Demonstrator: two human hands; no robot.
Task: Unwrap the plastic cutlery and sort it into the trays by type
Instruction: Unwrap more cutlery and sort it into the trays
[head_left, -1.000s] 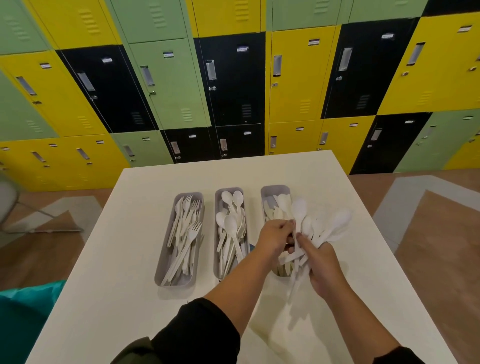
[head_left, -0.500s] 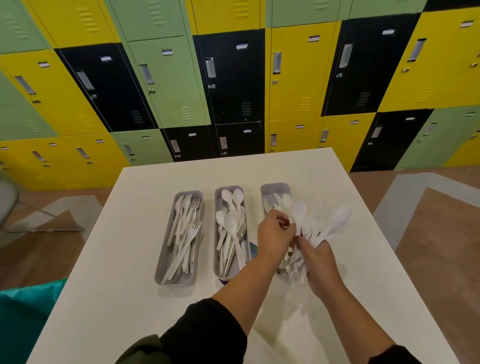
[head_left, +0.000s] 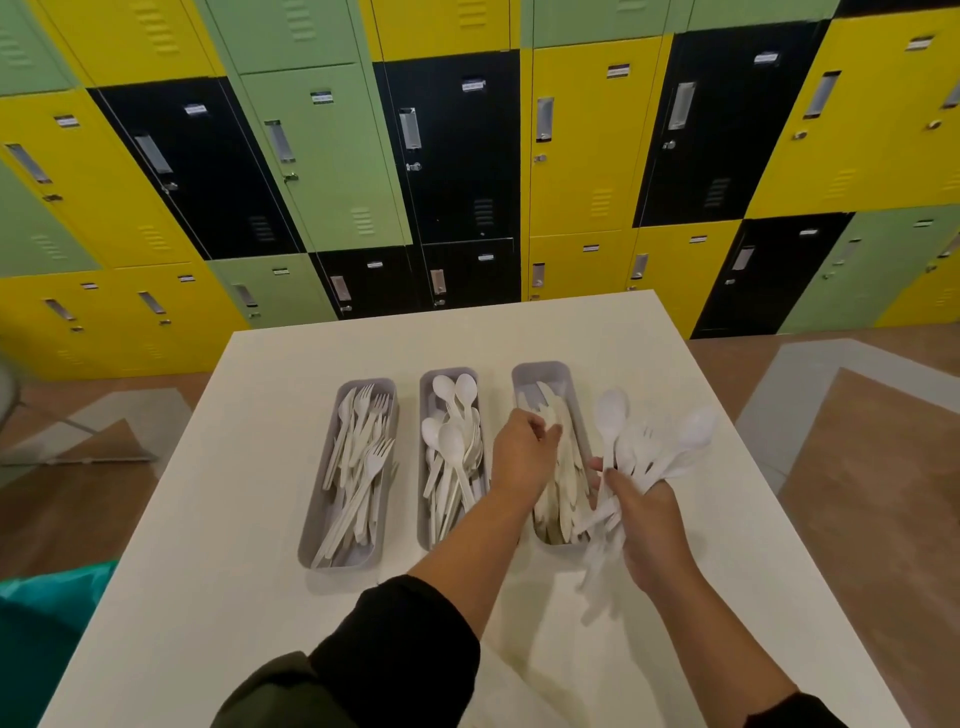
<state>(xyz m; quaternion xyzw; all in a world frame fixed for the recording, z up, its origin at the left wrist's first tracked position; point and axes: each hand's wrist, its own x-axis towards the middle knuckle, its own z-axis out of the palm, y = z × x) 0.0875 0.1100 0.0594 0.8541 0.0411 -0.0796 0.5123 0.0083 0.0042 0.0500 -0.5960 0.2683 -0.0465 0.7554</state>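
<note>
Locker labels (head_left: 321, 97) unreadable. Right hand (head_left: 649, 525) holds cutlery bunch (head_left: 639, 457); left hand (head_left: 522, 452) grip on knife (head_left: 550, 423).

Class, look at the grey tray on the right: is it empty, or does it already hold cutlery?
It holds cutlery. The right tray has cream knives piled along its length, under the left hand.
</note>
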